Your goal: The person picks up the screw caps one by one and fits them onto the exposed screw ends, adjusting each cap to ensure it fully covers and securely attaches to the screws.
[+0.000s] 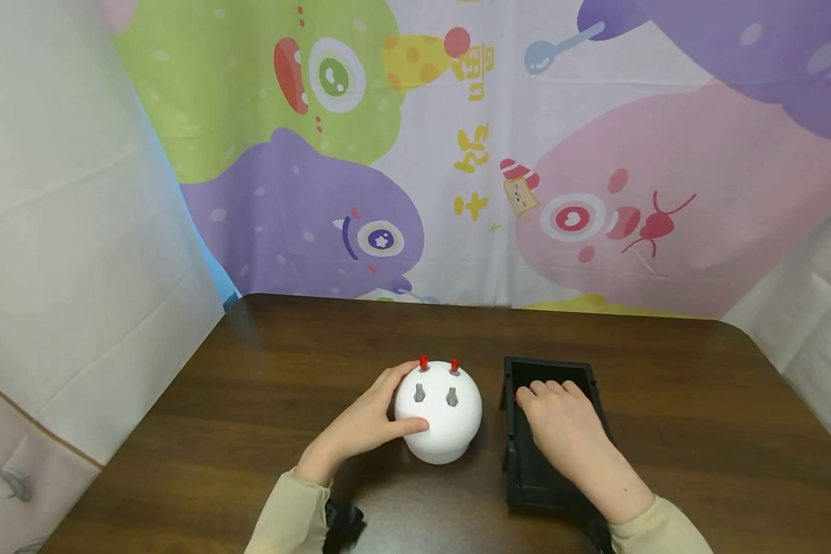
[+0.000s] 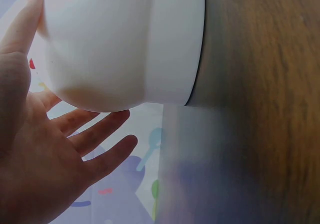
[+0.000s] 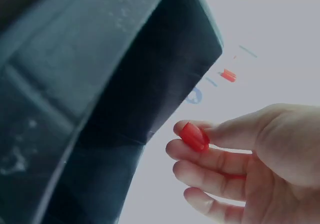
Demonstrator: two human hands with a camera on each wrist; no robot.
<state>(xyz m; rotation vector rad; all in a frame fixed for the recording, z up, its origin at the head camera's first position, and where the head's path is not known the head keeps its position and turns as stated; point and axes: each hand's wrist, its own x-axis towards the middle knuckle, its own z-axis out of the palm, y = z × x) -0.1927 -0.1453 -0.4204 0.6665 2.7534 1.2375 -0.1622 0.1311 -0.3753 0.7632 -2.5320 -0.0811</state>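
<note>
A white rounded dome point(image 1: 438, 442) stands on the table with grey levers on top; the two at the back wear red caps point(image 1: 455, 365), the two nearer ones are bare grey. My left hand point(image 1: 368, 419) rests against its left side, thumb at the front and fingers spread along the far side, fairly straight in the left wrist view. Over the black tray point(image 1: 536, 498), my right hand point(image 1: 564, 423) pinches a small red cap point(image 3: 194, 137) between thumb and index finger, its other fingers loosely bent. From the head view the hand mostly hides this piece.
The dark wooden table point(image 1: 699, 431) carries the dome and, to its right, the tray with raised walls. A printed cartoon curtain point(image 1: 360, 208) hangs behind the table's far edge. Black material point(image 1: 345, 527) shows by the left sleeve.
</note>
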